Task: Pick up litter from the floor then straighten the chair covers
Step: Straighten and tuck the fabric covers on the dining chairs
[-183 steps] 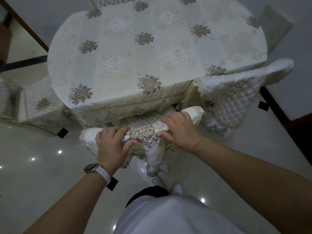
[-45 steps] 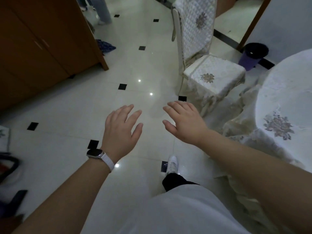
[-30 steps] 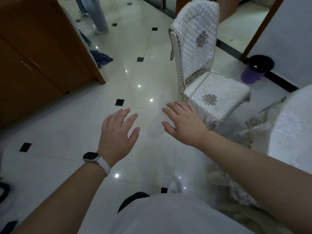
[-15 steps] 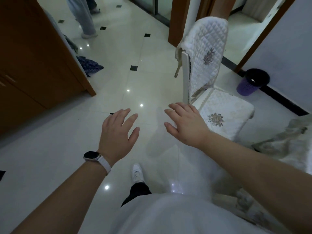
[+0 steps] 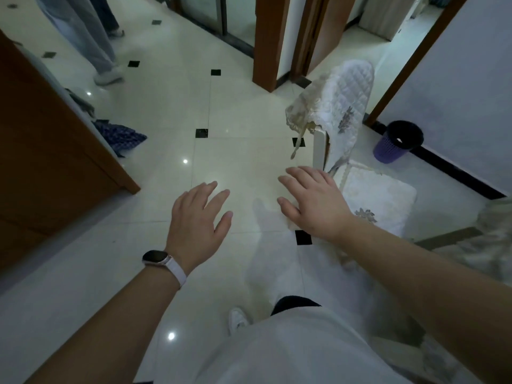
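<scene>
A white chair (image 5: pixel 319 151) stands ahead to the right. Its quilted white back cover (image 5: pixel 340 103) with a brown flower hangs crooked, bunched at the top left with a tie dangling. A matching seat cover (image 5: pixel 379 200) lies on the seat. My right hand (image 5: pixel 313 200) hovers with fingers spread, just left of the seat and below the backrest, touching nothing. Over the bare tiles to its left, my left hand (image 5: pixel 198 217), with a watch on the wrist, is likewise spread and holds nothing.
A purple bin (image 5: pixel 397 142) with a black liner stands by the right wall. A wooden cabinet (image 5: pixel 47 151) fills the left, with a blue cloth (image 5: pixel 119 135) at its foot. Another person's legs (image 5: pixel 83 37) stand at the far left. The tablecloth edge (image 5: pixel 487 239) shows at right.
Since gripping the first chair's cover, I have turned and walked toward this chair. It now sits closer and further right; both hands stay spread and hold nothing.
</scene>
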